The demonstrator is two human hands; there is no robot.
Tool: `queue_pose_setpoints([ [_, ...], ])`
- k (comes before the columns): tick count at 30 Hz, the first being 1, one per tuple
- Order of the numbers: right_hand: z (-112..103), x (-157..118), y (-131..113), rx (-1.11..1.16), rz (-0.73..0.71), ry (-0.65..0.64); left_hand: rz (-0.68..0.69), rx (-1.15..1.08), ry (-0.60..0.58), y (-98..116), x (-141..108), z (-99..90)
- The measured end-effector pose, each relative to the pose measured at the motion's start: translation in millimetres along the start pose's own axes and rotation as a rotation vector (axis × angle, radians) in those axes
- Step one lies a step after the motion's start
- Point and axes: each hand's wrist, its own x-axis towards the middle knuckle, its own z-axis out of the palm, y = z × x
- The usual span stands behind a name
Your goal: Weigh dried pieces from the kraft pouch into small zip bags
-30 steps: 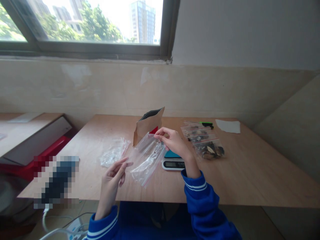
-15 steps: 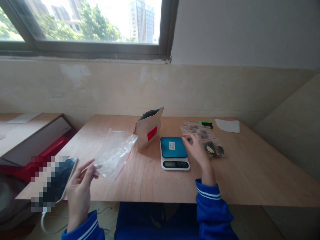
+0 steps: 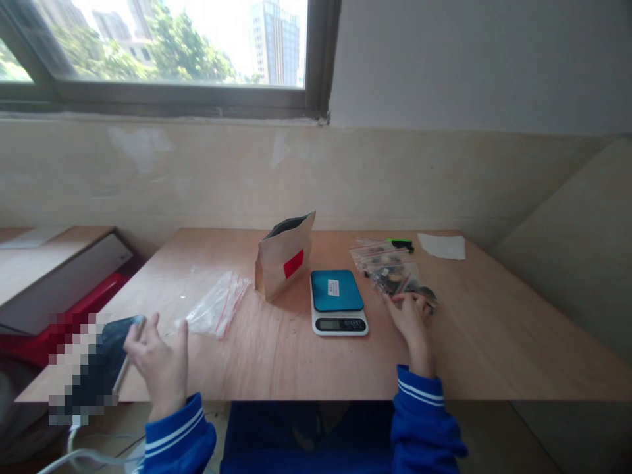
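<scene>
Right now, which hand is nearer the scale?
Right. The right hand sits just right of the scale; the left hand is far to its left, beyond the clear bag.

A dark-framed window (image 3: 162, 99) shows trees (image 3: 182, 56) and a tower block (image 3: 274, 46); a plastered wall (image 3: 444, 178) runs beneath it

A light plywood table (image 3: 276, 362) carries a kraft paper pouch (image 3: 285, 258) standing upright, with a red label, and just beside it a digital kitchen scale (image 3: 338, 303) with a teal top. A flat clear zip bag (image 3: 216, 306) lies left of the pouch. Overlapping zip bags of dark pieces (image 3: 388, 268) lie right of the scale, near a small green-and-black item (image 3: 402, 244) and a white paper sheet (image 3: 442, 246).
</scene>
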Motion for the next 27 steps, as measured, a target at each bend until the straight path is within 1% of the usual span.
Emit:
queue_pose_setpoints([
  [2, -3, -1, 5, -0.001, 0.066, 0.006, 0.058, 0.06, 0.076, 14, -1, -0.6],
  [3, -4, -2, 8, -0.002, 0.084, 0.016, 0.11, 0.079, 0.076, 21, 0, -0.2],
  [5, -5, -3, 15, 0.001, 0.09, 0.047, 0.237, 0.086, 0.027, 31, 3, 3.7],
  [7, -4, -4, 24, 0.023, 0.075, 0.078, 0.359, 0.104, -0.084, 35, 10, 12.7],
  [9, -4, -3, 33, 0.063, 0.044, 0.111, 0.411, 0.153, -0.261, 32, 18, 26.2],
  [11, -4, -2, 40, 0.103, -0.002, 0.152, 0.365, 0.224, -0.427, 25, 24, 41.7],
  [13, -4, -3, 45, 0.125, -0.034, 0.187, 0.286, 0.289, -0.561, 17, 26, 56.2],
  [14, -5, -4, 46, 0.121, -0.028, 0.194, 0.268, 0.31, -0.617, 13, 26, 62.4],
  [15, -5, -7, 46, 0.106, -0.004, 0.188, 0.263, 0.324, -0.661, 9, 25, 67.5],
  [17, -6, -12, 42, 0.046, 0.054, 0.151, 0.284, 0.338, -0.712, 3, 22, 74.1],
  [19, -8, -17, 38, -0.016, 0.094, 0.113, 0.283, 0.34, -0.717, 0, 19, 76.7],
  [22, -12, -19, 36, -0.031, 0.111, 0.1, 0.221, 0.271, -0.675, 4, 18, 75.9],
  [25, -19, -16, 43, 0.125, 0.049, 0.126, 0.155, 0.166, -0.609, 14, 20, 71.1],
  [27, -27, -16, 50, 0.263, -0.009, 0.151, 0.129, 0.089, -0.522, 23, 22, 64.4],
])
